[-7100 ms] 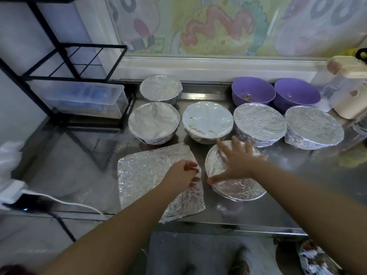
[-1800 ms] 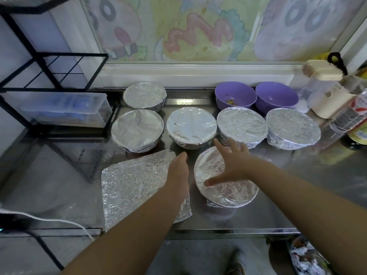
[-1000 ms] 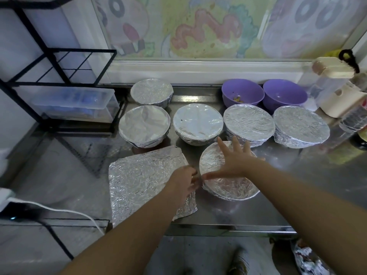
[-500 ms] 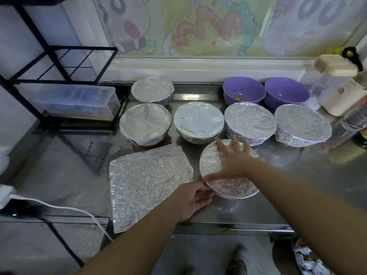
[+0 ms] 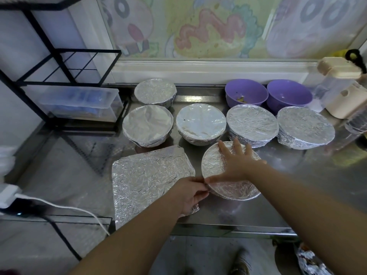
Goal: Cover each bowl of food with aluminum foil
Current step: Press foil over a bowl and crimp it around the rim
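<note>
A foil-covered bowl (image 5: 236, 185) stands near the front edge of the steel counter. My right hand (image 5: 234, 161) lies flat on top of its foil, fingers spread. My left hand (image 5: 190, 192) pinches the foil at the bowl's near-left rim. A loose crinkled foil sheet (image 5: 147, 179) lies flat to the left, partly under my left wrist. Several more foil-covered bowls sit behind: one (image 5: 147, 125), one (image 5: 200, 122), one (image 5: 252, 124), one (image 5: 305, 127) and one (image 5: 155, 92) at the back. Two purple bowls (image 5: 246, 93) (image 5: 289, 95) stand uncovered by the wall.
A black wire rack (image 5: 65, 62) with a clear plastic box (image 5: 79, 104) stands at the left. Beige-lidded containers (image 5: 343, 90) crowd the right back corner. A white cable (image 5: 59, 207) runs at the lower left. The counter's front edge (image 5: 228, 228) is close below the bowl.
My left hand moved up from the counter edge to the bowl's near-left rim and now pinches the foil there. My right hand stayed flat on the bowl.
</note>
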The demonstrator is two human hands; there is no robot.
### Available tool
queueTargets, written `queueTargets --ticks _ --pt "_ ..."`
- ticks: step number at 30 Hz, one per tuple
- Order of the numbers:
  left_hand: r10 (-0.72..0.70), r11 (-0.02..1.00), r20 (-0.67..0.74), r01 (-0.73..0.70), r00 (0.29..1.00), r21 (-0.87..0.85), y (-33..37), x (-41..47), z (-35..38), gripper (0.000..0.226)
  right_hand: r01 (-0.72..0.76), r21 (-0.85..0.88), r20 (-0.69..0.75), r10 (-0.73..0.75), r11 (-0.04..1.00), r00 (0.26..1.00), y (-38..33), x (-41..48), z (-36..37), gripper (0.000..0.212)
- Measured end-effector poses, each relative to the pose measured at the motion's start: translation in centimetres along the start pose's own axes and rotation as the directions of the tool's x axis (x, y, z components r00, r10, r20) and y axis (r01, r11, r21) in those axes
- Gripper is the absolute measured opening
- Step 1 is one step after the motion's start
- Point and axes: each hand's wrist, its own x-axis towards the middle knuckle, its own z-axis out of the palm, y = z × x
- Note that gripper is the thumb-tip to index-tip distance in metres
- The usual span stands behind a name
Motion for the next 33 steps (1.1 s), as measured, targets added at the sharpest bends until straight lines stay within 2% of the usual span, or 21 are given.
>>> queueTargets --ticks 7,14,19,23,29,31,33 --pt "-0.085 0.991 -0.062 0.078 0.994 -0.106 -0.3 -0.3 0.4 0.011 0.008 -0.010 -0.001 -0.008 1.000 1.000 0.0 0.3 0.2 0.147" --pt "-0.062 0.990 -0.160 0.041 0.985 -0.134 0.3 -1.0 1.1 0.011 -0.002 0.021 -0.020 0.002 1.000 1.000 -0.2 0.2 0.4 0.147" --pt "-0.058 0.996 -0.121 0.048 0.991 -0.079 2.2 -2.0 1.6 0.014 -0.015 0.028 -0.044 0.016 1.000 0.999 -0.3 0.3 0.5 0.148" --pt "-0.136 0.990 -0.030 0.135 0.990 -0.037 4.4 -2.4 2.2 0.033 -0.027 0.022 -0.054 0.028 0.999 0.998 -0.4 0.5 0.6 0.150" --pt "-0.165 0.986 0.027 0.165 0.986 0.006 5.3 -2.9 2.7 0.035 -0.044 0.010 -0.076 0.045 0.999 0.996 -0.6 0.7 1.1 0.148" --pt "-0.154 0.988 0.030 0.155 0.988 -0.029 5.4 -3.1 2.6 0.032 -0.052 0.027 -0.075 0.054 0.998 0.996 -0.7 0.6 0.9 0.149" --pt "-0.118 0.984 0.012 0.118 0.993 -0.136 5.0 -3.2 2.3 0.027 -0.060 0.049 -0.067 0.063 0.997 0.996 -0.6 0.6 0.8 0.155"
